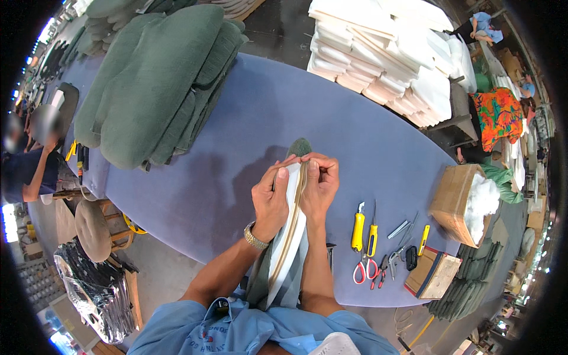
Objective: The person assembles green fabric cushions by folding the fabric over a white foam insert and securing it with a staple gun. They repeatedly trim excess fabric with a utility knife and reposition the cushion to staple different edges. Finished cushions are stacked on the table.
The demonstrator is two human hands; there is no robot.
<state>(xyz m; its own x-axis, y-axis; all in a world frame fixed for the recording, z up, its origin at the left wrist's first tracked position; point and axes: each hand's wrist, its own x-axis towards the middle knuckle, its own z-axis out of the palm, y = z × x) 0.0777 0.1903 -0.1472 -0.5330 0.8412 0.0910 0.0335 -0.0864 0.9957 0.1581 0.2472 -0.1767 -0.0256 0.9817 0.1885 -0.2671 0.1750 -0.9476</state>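
A green cushion cover (302, 145) with a white inner strip (279, 263) and a tan zipper (290, 234) stretches from my chest out over the blue table. My left hand (271, 200), with a metal watch on the wrist, pinches its left edge near the far end. Opposite it, my right hand (320, 184) grips the zipper side between thumb and fingers. Both hands are close together, and the green rounded tip sticks out beyond them. Whatever lies inside the cover is hidden.
Green cushions (157, 83) are piled at the far left of the table (236, 124). To my right lie a yellow knife (358, 229), a screwdriver (372, 239), red-handled scissors (365, 271) and a small box (433, 274). A carton (452, 204) holds white stuffing. White foam pieces (384, 59) stand stacked beyond.
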